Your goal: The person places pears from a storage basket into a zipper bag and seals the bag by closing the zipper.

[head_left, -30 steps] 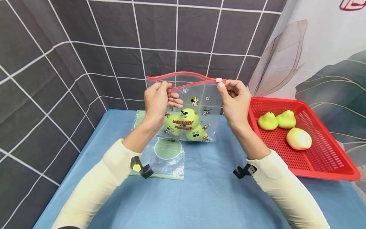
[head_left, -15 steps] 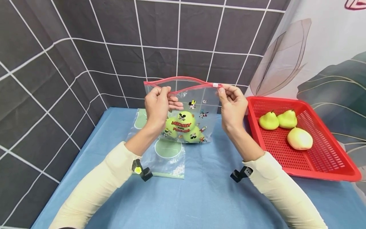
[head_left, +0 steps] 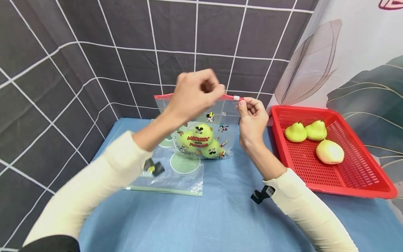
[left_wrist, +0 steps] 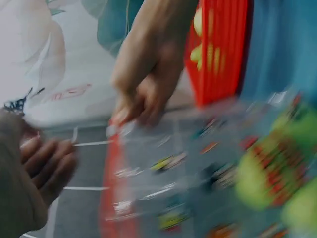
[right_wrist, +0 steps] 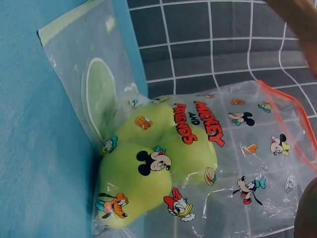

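A clear zip bag (head_left: 230,120) with cartoon prints and a red zip edge stands upright on the blue table, several green fruits (right_wrist: 124,173) inside it. At its top right corner my right hand (head_left: 253,120) pinches the zip edge beside the white slider (head_left: 236,98). My left hand (head_left: 190,94) hangs in the air in front of the bag's top edge, hiding part of it. Its fingers (left_wrist: 49,163) are loosely bent in the left wrist view, apart from the bag and holding nothing.
A red basket (head_left: 340,193) stands at the right, with two green pears (head_left: 296,133) and a pale yellow fruit (head_left: 330,152) in it. Another clear bag (head_left: 167,180), with green trim, lies flat left of the upright one. A dark tiled backdrop (head_left: 176,31) rises behind.
My left hand has let go of the bag's front edge and moved right and up towards the slider side. The bag's mouth looks narrower. My right hand keeps its pinch, slightly lower.
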Demonstrator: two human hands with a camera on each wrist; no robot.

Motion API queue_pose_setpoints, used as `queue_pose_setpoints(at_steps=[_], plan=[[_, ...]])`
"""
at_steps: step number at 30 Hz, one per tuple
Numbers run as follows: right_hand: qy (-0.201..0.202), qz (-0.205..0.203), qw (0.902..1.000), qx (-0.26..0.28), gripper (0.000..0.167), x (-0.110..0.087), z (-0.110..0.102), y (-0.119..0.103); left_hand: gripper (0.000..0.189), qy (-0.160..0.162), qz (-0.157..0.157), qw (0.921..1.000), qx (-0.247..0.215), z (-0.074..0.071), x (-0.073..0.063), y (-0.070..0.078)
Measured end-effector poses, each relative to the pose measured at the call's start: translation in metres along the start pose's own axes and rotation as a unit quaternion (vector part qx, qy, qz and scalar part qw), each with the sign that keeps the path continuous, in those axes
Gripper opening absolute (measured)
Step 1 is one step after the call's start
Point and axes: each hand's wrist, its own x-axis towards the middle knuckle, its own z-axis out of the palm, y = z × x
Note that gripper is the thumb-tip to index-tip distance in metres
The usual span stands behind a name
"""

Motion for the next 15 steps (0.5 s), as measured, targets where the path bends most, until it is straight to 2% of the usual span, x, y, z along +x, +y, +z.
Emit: queue_pose_setpoints(at_steps=[1, 3, 5, 8, 11, 13, 15], plan=[[0.002, -0.001, 1.0, 0.001, 0.026, 0.0, 0.0, 0.0, 0.015, -0.051, 0.029, 0.9975, 0.039, -0.002, 0.014, 0.004], [0.006, -0.004, 1.0, 0.006, 0.028, 0.001, -0.002, 0.0, 0.011, -0.144, 0.076, 0.9814, 0.102, -0.002, 0.042, 0.009], [0.008, -0.008, 0.9999, 0.008, 0.028, 0.002, -0.003, 0.0, 0.009, -0.229, 0.099, 0.9581, 0.141, 0.001, 0.065, 0.014], [0.008, -0.013, 0.9999, 0.001, 0.029, 0.002, -0.005, -0.001, 0.005, -0.324, 0.105, 0.9212, 0.188, 0.011, 0.089, 0.021], [0.007, -0.018, 0.9997, -0.012, 0.029, 0.001, -0.008, -0.002, 0.007, -0.382, 0.114, 0.888, 0.23, 0.025, 0.101, 0.03], [0.006, -0.021, 0.9996, -0.016, 0.03, 0.0, -0.009, -0.003, 0.009, -0.399, 0.119, 0.8742, 0.249, 0.033, 0.104, 0.035], [0.003, -0.026, 0.9996, -0.014, 0.03, 0.0, -0.01, -0.004, 0.011, -0.409, 0.115, 0.8669, 0.26, 0.038, 0.104, 0.041]])
